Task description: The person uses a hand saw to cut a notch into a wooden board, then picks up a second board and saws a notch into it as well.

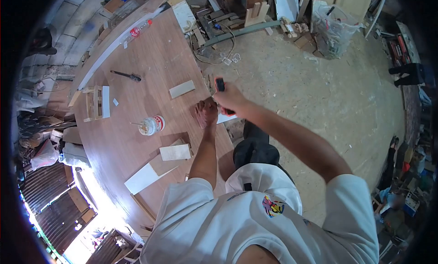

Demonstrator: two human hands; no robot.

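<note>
Okay, on the far left of my feed a small slatted wooden frame (95, 103) lies on the brown table (169, 54), with a white strip along its right side and a small pale scrap (115, 101) just beside it. Next across, I have a slim dark tool (127, 75) lying near the middle of the tabletop's left part, and a clear bottle with a red label (135, 32) on its side near the far edge. Nearer the body stands an open jar (157, 124) with a red and white label and a stick poking out of its mouth. Below it I see a white board (140, 178) lying at a slant, with a pale block (174, 152) near its upper end. A second pale block (182, 89) lies alone, up and left of the hands.

At the table's right edge I get the left hand (206, 113), fingers bent and pressed down; what sits under them I can't make out. Just beside it, a white piece (226, 118) juts past the edge. The right hand (232, 100) is closed around a black and orange-red tool (220, 84), held over that edge close to the left hand. Farther right, on the concrete floor (296, 86), a clear plastic bag (335, 33) stands, stuffed full.
</note>
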